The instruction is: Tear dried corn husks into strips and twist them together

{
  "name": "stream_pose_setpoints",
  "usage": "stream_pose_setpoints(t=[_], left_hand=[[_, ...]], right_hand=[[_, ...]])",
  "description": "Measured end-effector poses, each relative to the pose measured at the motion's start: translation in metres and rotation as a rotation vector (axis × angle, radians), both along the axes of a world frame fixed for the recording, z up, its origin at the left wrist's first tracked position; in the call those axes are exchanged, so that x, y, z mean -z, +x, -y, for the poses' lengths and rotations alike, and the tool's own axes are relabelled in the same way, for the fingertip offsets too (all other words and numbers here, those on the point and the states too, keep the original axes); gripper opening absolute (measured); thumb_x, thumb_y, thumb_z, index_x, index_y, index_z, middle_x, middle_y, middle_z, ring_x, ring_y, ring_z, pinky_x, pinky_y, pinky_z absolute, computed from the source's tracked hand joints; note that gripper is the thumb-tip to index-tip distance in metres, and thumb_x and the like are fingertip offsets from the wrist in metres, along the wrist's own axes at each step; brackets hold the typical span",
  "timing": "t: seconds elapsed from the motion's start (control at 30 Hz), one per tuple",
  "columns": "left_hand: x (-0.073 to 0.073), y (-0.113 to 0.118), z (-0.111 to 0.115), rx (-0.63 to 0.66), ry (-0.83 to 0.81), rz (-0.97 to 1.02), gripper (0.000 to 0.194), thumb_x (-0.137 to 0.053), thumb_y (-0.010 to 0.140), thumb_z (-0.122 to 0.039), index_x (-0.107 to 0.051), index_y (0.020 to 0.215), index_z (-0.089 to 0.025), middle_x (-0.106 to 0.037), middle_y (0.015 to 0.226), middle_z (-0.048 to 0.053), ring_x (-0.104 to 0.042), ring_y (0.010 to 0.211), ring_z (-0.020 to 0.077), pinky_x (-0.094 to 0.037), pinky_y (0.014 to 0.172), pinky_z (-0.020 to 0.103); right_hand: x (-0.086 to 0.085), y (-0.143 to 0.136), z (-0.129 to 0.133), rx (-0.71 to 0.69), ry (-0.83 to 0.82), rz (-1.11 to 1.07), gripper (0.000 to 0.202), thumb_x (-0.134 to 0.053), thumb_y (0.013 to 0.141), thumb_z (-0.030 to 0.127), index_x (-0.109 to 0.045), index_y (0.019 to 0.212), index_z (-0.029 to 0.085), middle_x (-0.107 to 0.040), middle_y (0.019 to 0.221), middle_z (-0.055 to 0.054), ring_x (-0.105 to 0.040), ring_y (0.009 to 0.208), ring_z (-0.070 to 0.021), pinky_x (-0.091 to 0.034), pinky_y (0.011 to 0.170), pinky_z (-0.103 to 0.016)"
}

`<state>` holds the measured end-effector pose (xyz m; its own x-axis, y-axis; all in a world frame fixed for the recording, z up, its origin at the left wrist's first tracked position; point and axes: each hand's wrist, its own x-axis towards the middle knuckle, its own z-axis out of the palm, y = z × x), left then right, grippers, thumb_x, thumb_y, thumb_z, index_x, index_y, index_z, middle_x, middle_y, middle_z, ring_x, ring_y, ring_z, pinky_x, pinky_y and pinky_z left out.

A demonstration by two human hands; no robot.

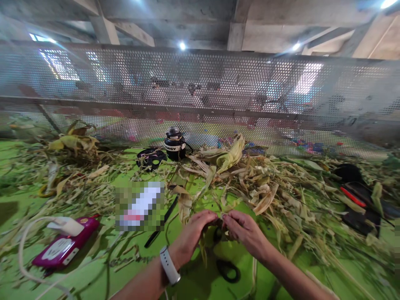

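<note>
My left hand (198, 227), with a white watch band (169, 265) at the wrist, is closed in a pinch near the middle of the green table. Facing it, my right hand (243, 229) also pinches, its fingertips almost meeting the left ones. What lies between the fingertips is too small to make out. A pale strip of dried corn husk (203, 250) hangs below my left hand. Under the hands, a black loop like a scissors handle (228, 271) lies on the table. Just beyond, a pile of dried husks (231, 166) spreads out.
On the left are a shiny purple case (67, 246), a white plug with a cable (67, 226) and a pixelated flat item (142, 206). A black jug (175, 143) stands at the back before a perforated metal screen (200, 79). A dark object with a red strip (353, 196) lies right.
</note>
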<state>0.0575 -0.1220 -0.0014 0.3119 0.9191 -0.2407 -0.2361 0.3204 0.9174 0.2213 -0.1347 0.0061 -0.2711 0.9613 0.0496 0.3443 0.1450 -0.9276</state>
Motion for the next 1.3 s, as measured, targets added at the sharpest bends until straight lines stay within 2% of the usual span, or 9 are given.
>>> stream_pose_setpoints(t=[0.07,0.13,0.23,0.37,0.57,0.73,0.93,1.13,1.3], left_hand=[[-0.006,0.001,0.003,0.073,0.127,-0.105,0.018,-0.066,0.069,-0.035,-0.062,0.070,-0.017,-0.058,0.073,0.001,-0.051,0.074,0.0157,-0.040,0.070,0.027],[-0.007,0.002,0.004,0.117,0.227,-0.180,0.024,-0.071,0.065,-0.037,-0.061,0.074,-0.016,-0.058,0.074,0.002,-0.051,0.074,0.0160,-0.041,0.070,0.027],[0.003,0.003,0.001,0.100,0.277,-0.236,0.029,-0.074,0.063,-0.039,-0.060,0.072,-0.015,-0.058,0.073,0.003,-0.051,0.071,0.0154,-0.041,0.068,0.027],[0.018,0.003,-0.004,0.054,0.294,-0.273,0.026,-0.075,0.061,-0.035,-0.059,0.067,-0.015,-0.057,0.071,0.002,-0.052,0.068,0.0146,-0.041,0.065,0.026],[0.016,0.003,-0.006,-0.003,0.227,-0.233,0.025,-0.077,0.052,-0.026,-0.058,0.063,-0.015,-0.056,0.065,0.000,-0.051,0.064,0.0140,-0.040,0.062,0.026],[0.010,0.002,-0.003,0.027,0.050,-0.123,0.023,-0.075,0.050,-0.017,-0.060,0.067,-0.015,-0.058,0.063,-0.002,-0.049,0.059,0.0113,-0.037,0.058,0.023],[0.005,0.000,-0.001,0.099,-0.127,0.054,0.016,-0.069,0.055,-0.017,-0.064,0.070,-0.013,-0.060,0.065,0.001,-0.051,0.059,0.0121,-0.038,0.061,0.024],[-0.005,0.002,0.002,0.140,0.178,-0.192,0.025,-0.071,0.067,-0.039,-0.065,0.070,-0.014,-0.059,0.070,0.003,-0.050,0.069,0.0152,-0.038,0.068,0.025],[-0.009,0.000,0.001,0.191,0.309,-0.234,0.026,-0.065,0.073,-0.042,-0.064,0.068,-0.016,-0.058,0.072,0.004,-0.051,0.075,0.0174,-0.039,0.074,0.026]], right_hand=[[0.002,0.000,-0.001,0.043,-0.093,-0.103,0.045,-0.043,0.085,0.057,-0.048,0.063,0.018,-0.037,0.053,0.005,-0.036,0.049,-0.0091,-0.030,0.047,-0.022],[0.003,-0.001,-0.001,0.103,-0.074,-0.137,0.045,-0.045,0.085,0.056,-0.053,0.064,0.017,-0.045,0.058,0.002,-0.043,0.056,-0.0111,-0.035,0.054,-0.023],[0.000,0.000,0.001,0.194,0.059,-0.070,0.042,-0.048,0.084,0.051,-0.060,0.065,0.016,-0.051,0.067,-0.002,-0.049,0.070,-0.0153,-0.038,0.066,-0.026],[-0.011,0.002,0.005,0.248,0.197,0.027,0.040,-0.052,0.083,0.047,-0.057,0.057,0.017,-0.041,0.062,0.001,-0.043,0.063,-0.0138,-0.035,0.060,-0.026],[-0.013,0.001,0.004,0.139,-0.053,-0.212,0.034,-0.060,0.078,0.050,-0.056,0.084,0.017,-0.052,0.061,0.004,-0.051,0.053,-0.0105,-0.039,0.051,-0.022],[0.000,-0.001,-0.003,0.082,-0.256,-0.268,0.044,-0.062,0.072,0.058,-0.040,0.084,0.022,-0.057,0.055,0.008,-0.061,0.043,-0.0147,-0.040,0.041,-0.022],[0.007,-0.002,-0.005,0.092,-0.266,-0.316,0.045,-0.064,0.070,0.057,-0.038,0.079,0.022,-0.057,0.052,0.009,-0.059,0.037,-0.0126,-0.040,0.036,-0.020],[0.008,-0.004,-0.002,0.097,-0.307,-0.389,0.045,-0.062,0.072,0.059,-0.040,0.075,0.020,-0.058,0.048,0.007,-0.056,0.034,-0.0107,-0.039,0.035,-0.018],[0.003,0.008,-0.007,-0.015,-0.407,-0.349,0.047,-0.065,0.069,0.059,-0.049,0.075,0.016,-0.065,0.056,0.000,-0.060,0.042,-0.0114,-0.041,0.040,-0.019]])
